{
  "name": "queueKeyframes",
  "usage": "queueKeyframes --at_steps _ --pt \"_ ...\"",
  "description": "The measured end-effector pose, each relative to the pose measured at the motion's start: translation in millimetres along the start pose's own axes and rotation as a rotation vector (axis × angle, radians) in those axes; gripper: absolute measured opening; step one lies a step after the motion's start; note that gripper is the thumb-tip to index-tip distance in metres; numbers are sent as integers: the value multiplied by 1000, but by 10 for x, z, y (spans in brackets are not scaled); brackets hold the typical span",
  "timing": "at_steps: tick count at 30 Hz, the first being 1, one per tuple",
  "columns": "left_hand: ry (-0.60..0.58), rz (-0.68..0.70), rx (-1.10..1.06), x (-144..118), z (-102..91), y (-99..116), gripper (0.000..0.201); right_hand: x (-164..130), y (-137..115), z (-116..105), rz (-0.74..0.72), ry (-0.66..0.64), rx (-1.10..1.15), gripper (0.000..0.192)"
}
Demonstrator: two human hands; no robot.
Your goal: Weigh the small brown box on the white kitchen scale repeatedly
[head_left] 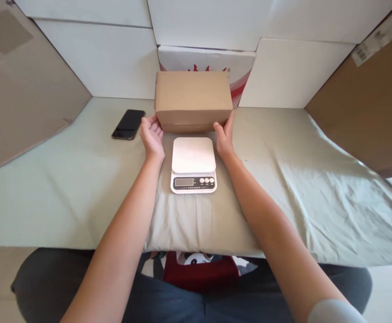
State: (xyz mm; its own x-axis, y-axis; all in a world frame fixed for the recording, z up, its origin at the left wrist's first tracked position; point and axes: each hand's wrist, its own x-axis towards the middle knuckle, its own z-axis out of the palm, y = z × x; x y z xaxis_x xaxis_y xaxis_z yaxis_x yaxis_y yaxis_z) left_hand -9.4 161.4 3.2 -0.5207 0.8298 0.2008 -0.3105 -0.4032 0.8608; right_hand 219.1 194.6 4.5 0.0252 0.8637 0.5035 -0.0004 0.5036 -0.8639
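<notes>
A closed brown cardboard box [193, 99] rests on the cloth-covered table [64, 188], just behind a white kitchen scale [193, 164]. My left hand [151, 137] presses against the box's lower left side, fingers spread along it. At the lower right corner of the box sits my right hand [224, 137], thumb and fingers on its side. Both hands clasp the box between them. The scale's platform is bare and its small display faces me.
A black phone [128, 124] lies screen-up on the cloth to the left of the box. White boards [108, 58] form the back wall. Brown cardboard panels stand at the left [21, 89] and right [367, 107].
</notes>
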Motion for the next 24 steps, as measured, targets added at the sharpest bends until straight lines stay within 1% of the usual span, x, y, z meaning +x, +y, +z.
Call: queueKeyframes --at_steps 3,6,11,14,19,21,24 --pt "-2 -40 6 -19 -39 -61 60 -9 3 -16 52 -6 18 79" --pt "7 -89 29 -16 -6 -70 55 2 9 -40 106 15 33 73" --pt "59 -133 44 -25 43 -88 52 20 89 -49 114 27 36 65" --pt "73 -115 62 -15 29 -127 50 44 199 -54 128 49 81 59" --pt "35 -56 100 13 -10 -187 52 100 391 -75 171 95 153 50" --pt "22 -54 105 13 -13 -190 48 117 434 -79 170 104 155 51" --pt "28 -52 102 4 -4 -177 42 125 449 -80 155 94 139 58"
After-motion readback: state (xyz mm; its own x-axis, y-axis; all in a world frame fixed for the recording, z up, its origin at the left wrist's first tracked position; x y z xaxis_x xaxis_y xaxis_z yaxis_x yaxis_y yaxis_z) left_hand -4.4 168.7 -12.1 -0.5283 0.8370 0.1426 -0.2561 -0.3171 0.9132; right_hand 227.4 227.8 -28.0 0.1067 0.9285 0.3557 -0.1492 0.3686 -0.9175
